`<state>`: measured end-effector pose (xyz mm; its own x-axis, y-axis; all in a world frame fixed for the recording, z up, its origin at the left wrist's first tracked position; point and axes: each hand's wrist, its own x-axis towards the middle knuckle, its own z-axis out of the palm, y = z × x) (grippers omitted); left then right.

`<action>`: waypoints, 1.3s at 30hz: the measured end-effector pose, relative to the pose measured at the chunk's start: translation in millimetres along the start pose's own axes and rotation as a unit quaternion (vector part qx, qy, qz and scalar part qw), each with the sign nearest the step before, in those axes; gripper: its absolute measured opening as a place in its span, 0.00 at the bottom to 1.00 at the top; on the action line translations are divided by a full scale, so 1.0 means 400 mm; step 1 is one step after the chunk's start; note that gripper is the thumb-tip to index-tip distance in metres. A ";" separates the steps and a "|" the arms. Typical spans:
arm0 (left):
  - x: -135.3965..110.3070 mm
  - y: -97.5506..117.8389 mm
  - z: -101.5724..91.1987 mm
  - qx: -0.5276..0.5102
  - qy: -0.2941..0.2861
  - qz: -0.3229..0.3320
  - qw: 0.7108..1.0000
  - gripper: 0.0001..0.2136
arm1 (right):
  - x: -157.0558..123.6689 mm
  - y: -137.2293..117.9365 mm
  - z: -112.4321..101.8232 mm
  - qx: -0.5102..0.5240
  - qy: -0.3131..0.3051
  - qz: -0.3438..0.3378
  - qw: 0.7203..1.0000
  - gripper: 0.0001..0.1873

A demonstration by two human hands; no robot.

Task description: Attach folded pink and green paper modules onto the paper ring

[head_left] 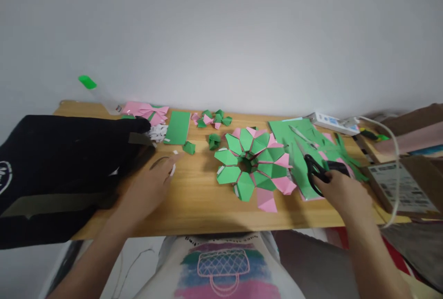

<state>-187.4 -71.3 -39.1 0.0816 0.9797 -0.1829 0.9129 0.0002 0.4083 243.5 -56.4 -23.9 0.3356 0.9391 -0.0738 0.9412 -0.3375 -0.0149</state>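
Observation:
On the right, my right hand (341, 190) has its fingers closed on the black handle of a pair of scissors (315, 174), whose blades point away over green paper. My left hand (159, 176) is low over the wooden table, slightly blurred, with its fingers drawn together. A curved rim and white bits show around these fingers, but I cannot make out what they are. Between the hands lies a ring of folded green and pink paper pieces (245, 186), open in the middle. A pink paper piece (266, 201) sticks out at its front edge.
Small folded green pieces (189, 147) and a green paper stack (178, 127) lie behind my left hand. A black cloth bag (69, 151) covers the table's left side. Cut green sheets (290, 128), a white power strip (334, 123), its cable and a cardboard box (408, 183) are right.

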 end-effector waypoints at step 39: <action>-0.042 0.255 0.037 -0.610 -0.256 0.134 0.738 0.21 | -0.253 -0.269 -0.059 0.582 -0.053 -0.179 0.792 0.02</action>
<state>-89.7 -90.7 -7.7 0.6197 0.7731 -0.1353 -0.1767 0.3054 0.9357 109.1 -113.6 8.7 -0.0084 0.9981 0.0608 0.2818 0.0607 -0.9575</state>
